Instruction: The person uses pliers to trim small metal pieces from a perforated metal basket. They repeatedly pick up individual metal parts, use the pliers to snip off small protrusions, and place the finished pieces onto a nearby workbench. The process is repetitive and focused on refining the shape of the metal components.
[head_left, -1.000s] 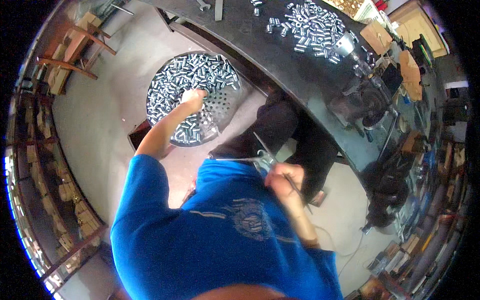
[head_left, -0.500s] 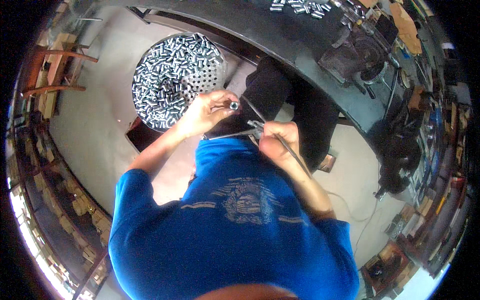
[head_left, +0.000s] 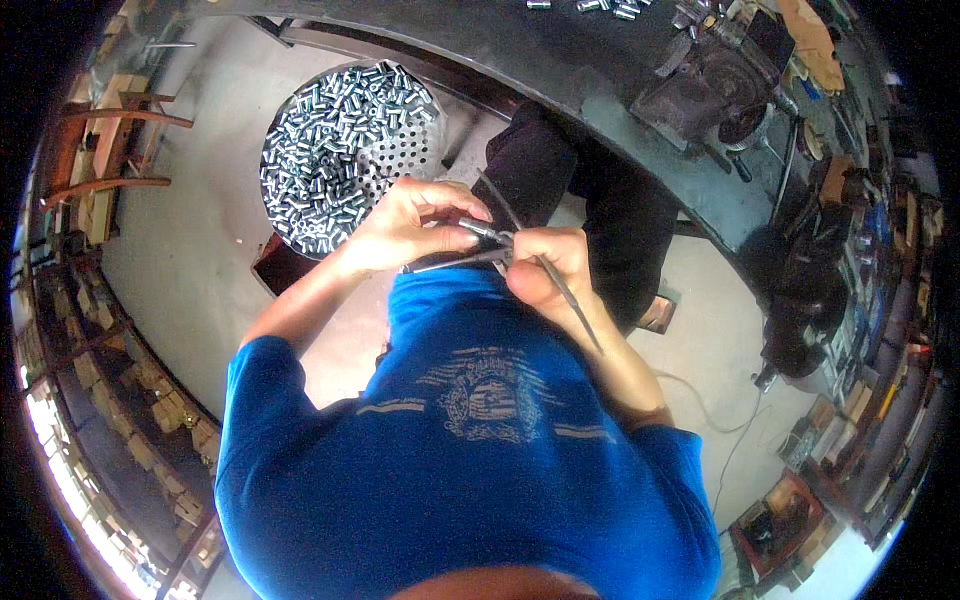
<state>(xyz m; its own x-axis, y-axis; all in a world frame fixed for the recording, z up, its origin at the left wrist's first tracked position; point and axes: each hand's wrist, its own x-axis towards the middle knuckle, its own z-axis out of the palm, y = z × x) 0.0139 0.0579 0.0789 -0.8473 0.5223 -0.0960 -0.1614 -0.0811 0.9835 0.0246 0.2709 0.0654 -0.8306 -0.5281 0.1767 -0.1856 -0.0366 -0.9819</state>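
Note:
My left hand (head_left: pixel 408 222) pinches a small shiny metal sleeve (head_left: pixel 480 228) between thumb and fingers, above my lap. Wrapped round the middle of a metal hand tool with long thin bars (head_left: pixel 562 282) is my right hand (head_left: pixel 548 264). One bar runs slantwise through the fist; another reaches left across the hem of my blue shirt. The sleeve's right end meets the tool's short tip, but I cannot tell whether it sits over it. Beyond my left hand, a round perforated metal basket (head_left: pixel 408 150) holds a heap of similar sleeves (head_left: pixel 330 125).
A dark workbench (head_left: pixel 570 70) crosses the far side, carrying a few loose sleeves (head_left: pixel 625 8) and a heavy dark machine or vise (head_left: pixel 710 95). Wooden stool-like legs (head_left: pixel 110 185) stand at the left. A cable (head_left: pixel 735 440) lies on the floor at right.
My left hand has turned the sleeve from end-on to sideways and brought it right, against the tool tip. My right hand has shifted slightly up and left with the tool.

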